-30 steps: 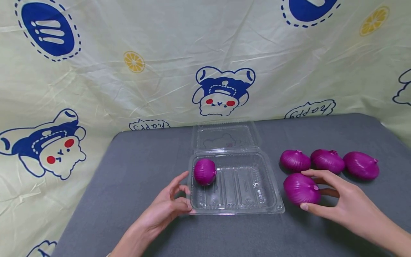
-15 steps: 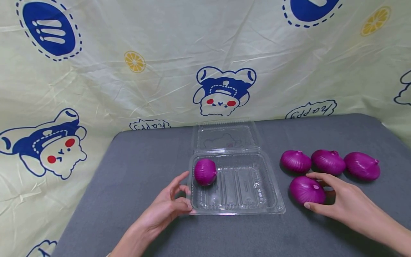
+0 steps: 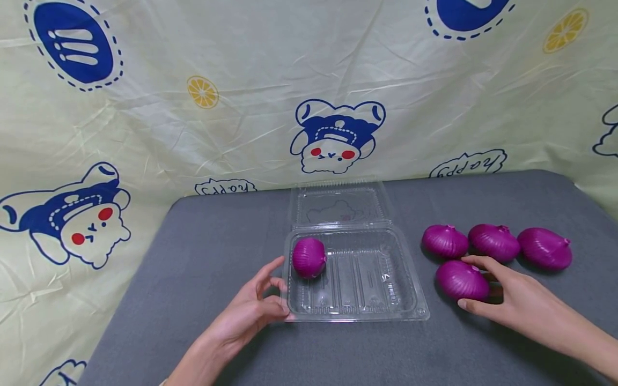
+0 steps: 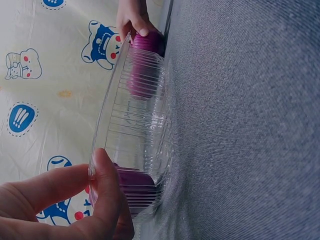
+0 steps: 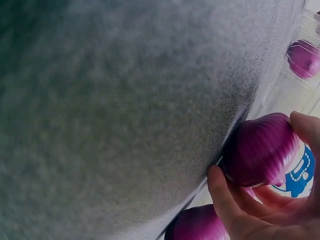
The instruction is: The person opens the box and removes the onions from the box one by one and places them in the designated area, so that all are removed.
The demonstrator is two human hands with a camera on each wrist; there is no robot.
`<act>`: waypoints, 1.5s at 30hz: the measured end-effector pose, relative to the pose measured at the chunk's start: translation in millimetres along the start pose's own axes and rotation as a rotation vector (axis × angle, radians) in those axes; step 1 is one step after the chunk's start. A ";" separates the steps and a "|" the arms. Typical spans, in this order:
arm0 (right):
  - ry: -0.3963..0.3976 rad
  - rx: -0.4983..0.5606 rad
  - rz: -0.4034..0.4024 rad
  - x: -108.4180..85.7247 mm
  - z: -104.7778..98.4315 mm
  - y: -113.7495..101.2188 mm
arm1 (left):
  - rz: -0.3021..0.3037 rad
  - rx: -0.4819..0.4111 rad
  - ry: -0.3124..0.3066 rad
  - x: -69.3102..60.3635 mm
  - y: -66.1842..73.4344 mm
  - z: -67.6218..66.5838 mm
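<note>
My left hand (image 3: 256,303) pinches the near-left rim of a clear plastic clamshell box (image 3: 362,316), thumb and fingers on either side of the edge in the left wrist view. The box lies with its lid (image 3: 340,203) folded back. One purple onion (image 3: 309,258) sits inside at the left. To the right of the box, my right hand (image 3: 512,292) has its thumb and fingers around another purple onion (image 3: 461,280), low at the tabletop. In the right wrist view this onion (image 5: 262,150) lies between the fingertips, against the grey cloth.
Three more purple onions, a left one (image 3: 444,241), a middle one (image 3: 493,242) and a right one (image 3: 544,249), line up behind the right hand. A grey cloth (image 3: 193,257) covers the table. Behind its far edge hangs a printed cream curtain (image 3: 251,123).
My right hand has shifted slightly right with the onion, whose stem end has turned more upward and away. The left hand and the box have stayed in place.
</note>
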State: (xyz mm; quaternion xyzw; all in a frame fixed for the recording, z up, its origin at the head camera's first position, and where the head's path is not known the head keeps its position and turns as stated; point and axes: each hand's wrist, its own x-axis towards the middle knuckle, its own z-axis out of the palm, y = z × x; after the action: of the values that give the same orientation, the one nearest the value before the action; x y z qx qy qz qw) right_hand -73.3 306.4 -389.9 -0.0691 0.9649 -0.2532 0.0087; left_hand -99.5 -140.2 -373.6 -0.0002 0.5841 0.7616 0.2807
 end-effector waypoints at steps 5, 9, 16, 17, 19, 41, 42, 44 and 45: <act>-0.038 0.021 0.021 -0.6 -0.8 1.7 | 0.002 -0.002 -0.002 0.2 -0.1 -0.3; -0.068 0.045 0.046 -1.9 -1.6 2.1 | 0.000 -0.001 0.000 0.0 0.0 0.0; -0.011 -0.010 0.006 -6.8 -5.5 -2.4 | 0.000 0.002 0.010 -0.9 0.4 0.9; 0.011 -0.037 -0.008 -7.3 -6.0 -3.6 | 0.000 0.002 0.010 -1.0 0.5 0.9; 0.056 -0.081 -0.044 -7.9 -7.9 -5.9 | 0.000 0.003 0.011 -1.1 0.7 0.9; 0.232 -0.093 -0.408 3.7 -2.0 -71.7 | 0.005 0.000 -0.005 -1.1 0.7 0.1; 0.219 -0.089 -0.419 4.7 -1.1 -74.1 | 0.003 0.000 -0.003 -1.0 0.6 0.1; 0.187 -0.074 -0.435 6.4 0.5 -78.9 | -0.001 0.001 0.001 -0.7 0.4 -0.1; 0.168 -0.067 -0.434 7.4 1.3 -81.4 | -0.003 0.002 0.003 -0.5 0.5 0.0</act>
State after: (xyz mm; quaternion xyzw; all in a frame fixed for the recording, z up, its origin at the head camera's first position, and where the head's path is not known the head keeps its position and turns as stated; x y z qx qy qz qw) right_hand -70.1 234.5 -351.0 -0.2537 0.9327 -0.2219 -0.1286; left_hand -99.3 -140.4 -373.0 -0.0018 0.5852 0.7606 0.2811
